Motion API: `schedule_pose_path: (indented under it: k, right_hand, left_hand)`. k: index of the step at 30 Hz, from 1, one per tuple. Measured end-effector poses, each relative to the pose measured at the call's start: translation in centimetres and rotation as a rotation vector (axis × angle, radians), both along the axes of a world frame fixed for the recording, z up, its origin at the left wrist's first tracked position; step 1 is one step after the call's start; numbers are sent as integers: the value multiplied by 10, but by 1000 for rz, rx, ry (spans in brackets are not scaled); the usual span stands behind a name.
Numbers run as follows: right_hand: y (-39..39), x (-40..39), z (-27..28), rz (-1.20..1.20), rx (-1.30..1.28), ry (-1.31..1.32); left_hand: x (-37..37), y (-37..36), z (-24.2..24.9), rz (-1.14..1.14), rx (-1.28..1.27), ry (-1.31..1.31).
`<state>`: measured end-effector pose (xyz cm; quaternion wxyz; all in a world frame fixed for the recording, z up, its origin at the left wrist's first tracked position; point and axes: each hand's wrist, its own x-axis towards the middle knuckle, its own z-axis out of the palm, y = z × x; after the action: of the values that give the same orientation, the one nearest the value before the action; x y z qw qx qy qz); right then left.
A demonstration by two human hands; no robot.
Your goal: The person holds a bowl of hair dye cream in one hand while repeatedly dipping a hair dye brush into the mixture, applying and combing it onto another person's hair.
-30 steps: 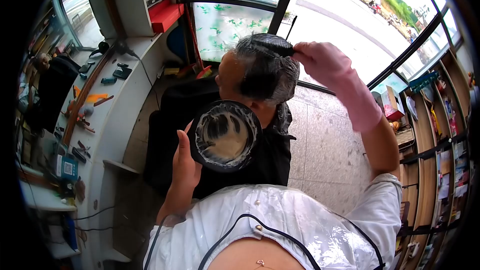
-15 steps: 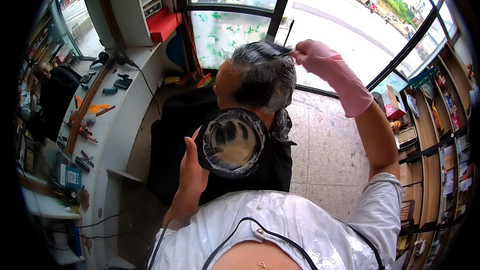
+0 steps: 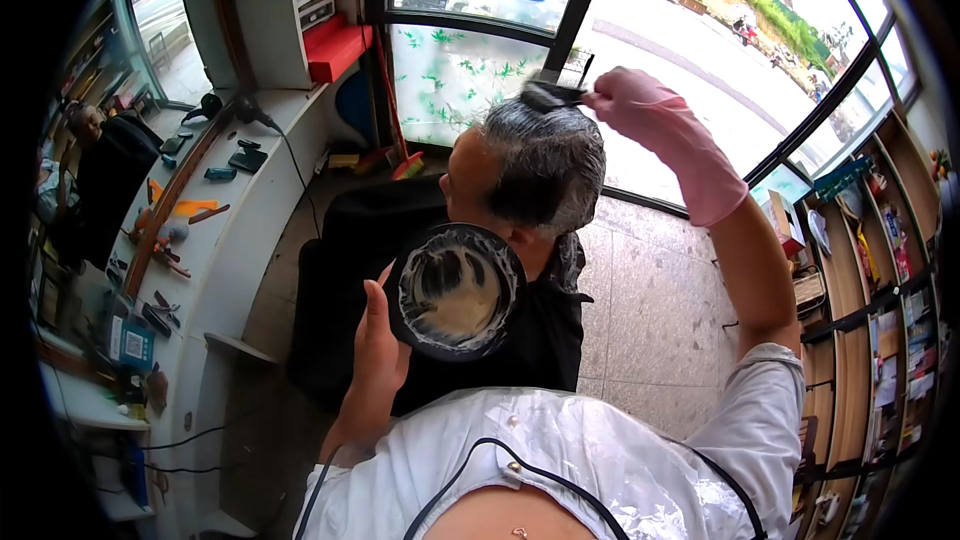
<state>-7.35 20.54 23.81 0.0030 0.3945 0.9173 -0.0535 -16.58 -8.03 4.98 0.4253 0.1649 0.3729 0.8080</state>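
A person in a black cape (image 3: 350, 270) sits in front of me, grey hair (image 3: 560, 150) wet-looking and dark in one patch at the back. My left hand (image 3: 380, 345), bare, grips the side of a black bowl (image 3: 517, 290); beige cream (image 3: 465, 308) lies inside and is smeared up its walls. The bowl is held behind the person's shoulder. In a pink glove, my right hand (image 3: 640, 112) is closed around the handle of a dark hair dye brush (image 3: 548, 97). Its head, slightly blurred, touches the hair on top of the head.
On the left, a white counter (image 3: 235, 230) below a mirror carries clippers, a hair dryer (image 3: 250, 112) and small tools. A red box (image 3: 338, 50) sits on the shelf unit. Glass doors stand ahead, and wooden shelves (image 3: 850, 380) with goods line the right.
The brush has moved slightly toward the front of the head, its head now lying over the crown. My view has shifted a little; the bowl stays in my left hand.
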Motion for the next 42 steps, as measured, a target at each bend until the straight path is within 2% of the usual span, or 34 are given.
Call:
schedule_pose_path:
  k: [1, 2, 3, 5, 6, 9, 12, 13, 15, 17, 18, 19, 21, 23, 25, 28, 31, 35, 36, 37, 39, 41, 42]
  right_hand:
    - [-13, -5, -3, 27, -17, 37]
    - [-28, -10, -2, 49, 31, -35]
    - [-28, -12, -7, 169, 155, -62]
    - [-8, -12, -12, -44, -22, -39]
    - [2, -10, -6, -81, 49, -67]
    - [6, -10, 5, -16, 174, -118]
    - [-12, -31, -8, 52, 55, -9]
    - [-17, -39, -9, 85, 106, -87]
    - [-10, -40, -13, 85, 106, -66]
    - [1, -27, 2, 14, 7, -131]
    - [16, -18, 4, 46, 59, -194]
    - [17, -13, 11, -56, 35, -225]
    - [20, 2, 23, -101, 21, -174]
    - [2, 3, 19, -91, 7, 15]
    - [-21, -2, 15, -100, -79, -7]
    - [12, 14, -11, -184, -43, -28]
    - [24, 32, -4, -295, -31, -9]
    - [-20, 26, -10, -110, -100, 198]
    - [-18, 24, -22, -86, -17, 129]
    - [-11, 28, -30, -77, -54, 152]
    - [7, 46, -31, -266, -142, 187]
    - [8, 56, -30, -271, -106, 171]
    - [6, 61, -36, -217, -116, 280]
  left_hand:
    - [0, 0, 1, -7, -6, -1]
    - [0, -1, 1, -16, -15, 0]
    - [-2, -1, 2, -21, -19, 4]
    - [-2, -2, 4, -7, -13, 4]
    - [-1, -1, 2, -9, -12, 2]
    - [-5, -1, -2, -4, 0, -10]
    - [-7, -2, -3, -31, -13, 1]
    - [-7, -1, -2, -26, -23, -6]
    - [-9, 1, -3, -29, -35, -11]
    - [-12, 0, -9, -10, -16, -45]
    - [-13, -3, -9, -14, -16, -43]
    - [-15, -5, -8, -23, -26, -16]
    - [-11, -3, -5, -32, -32, 18]
    - [-12, -3, -7, -66, -1, 10]
    - [-14, -3, -5, -83, -1, 2]
    - [-17, -5, -6, -113, -7, -2]
    - [-18, -6, -9, -123, -21, 5]
    - [-19, -3, -9, -157, -46, -7]
    - [-19, -3, -9, -166, -55, -5]
    - [-17, -3, -9, -153, -30, -42]
    - [-8, -2, -10, -143, -2, -78]
    - [-5, -3, -13, -98, -66, -74]
    - [-4, -2, -13, -97, -67, -72]
